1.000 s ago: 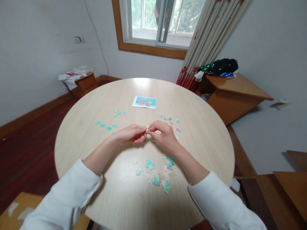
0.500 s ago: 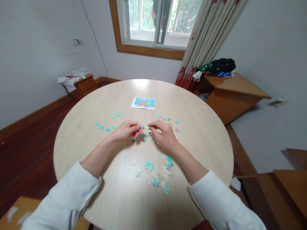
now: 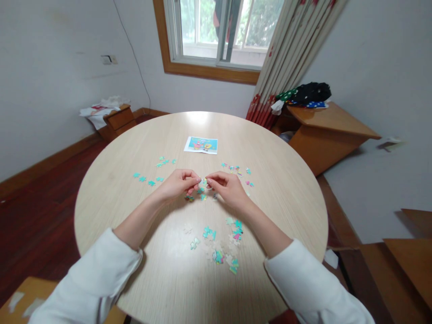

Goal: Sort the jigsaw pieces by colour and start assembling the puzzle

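Observation:
Over the middle of the round table, my left hand and my right hand meet fingertip to fingertip. Between them is a small jigsaw puzzle piece, pale with some yellow; my fingers hide part of it. Each hand pinches at one side, and I cannot tell whether these are one or two pieces. Just below the fingers lie several loose puzzle pieces. A larger scatter of teal, pink and pale pieces lies nearer to me, some overlapping.
Beyond my hands lies a printed cartoon picture. Teal pieces are spread at the left, with mixed pieces at the right. A wooden cabinet bearing cloths stands past the table's right edge.
My right hand has shifted slightly left, narrowing the gap between my fingertips and covering more of the held piece. My left hand has hardly moved.

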{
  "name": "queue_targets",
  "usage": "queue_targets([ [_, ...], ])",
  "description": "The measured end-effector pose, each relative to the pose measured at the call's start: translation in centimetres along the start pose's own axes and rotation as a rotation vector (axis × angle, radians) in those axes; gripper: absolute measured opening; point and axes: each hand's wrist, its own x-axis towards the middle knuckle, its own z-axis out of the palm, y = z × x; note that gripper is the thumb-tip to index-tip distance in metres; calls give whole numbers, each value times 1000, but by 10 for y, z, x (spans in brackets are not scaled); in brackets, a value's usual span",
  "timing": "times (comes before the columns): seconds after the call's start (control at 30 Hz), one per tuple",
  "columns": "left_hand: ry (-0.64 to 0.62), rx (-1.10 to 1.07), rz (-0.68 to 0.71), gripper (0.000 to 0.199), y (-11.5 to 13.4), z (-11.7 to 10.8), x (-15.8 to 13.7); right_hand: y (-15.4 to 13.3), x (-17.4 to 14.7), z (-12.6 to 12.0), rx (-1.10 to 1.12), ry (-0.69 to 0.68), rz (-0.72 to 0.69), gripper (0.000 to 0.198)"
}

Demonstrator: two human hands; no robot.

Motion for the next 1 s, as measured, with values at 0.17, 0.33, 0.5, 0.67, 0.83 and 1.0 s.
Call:
queue_targets([
  [0.17, 30, 7, -10, 21, 1, 8, -1, -2, 2, -1, 101, -87, 100, 18],
  [0.33, 220, -51, 27, 20, 6, 3, 1, 10, 10, -17, -36, 60, 117, 17],
  [0.5, 379, -112, 32, 21, 4, -9, 6, 24, 16, -35, -318, 110, 155, 15],
  [0.67, 383, -99, 38, 20, 0, -10, 8, 23, 12, -35, -414, 63, 168, 13],
  [0.83, 386, -87, 33, 20, 0, -10, 8, 18, 10, -34, -338, 8, 220, 12],
  [1.0, 391, -87, 45, 21, 0, -11, 8, 19, 16, -51, -205, 183, 212, 13],
])
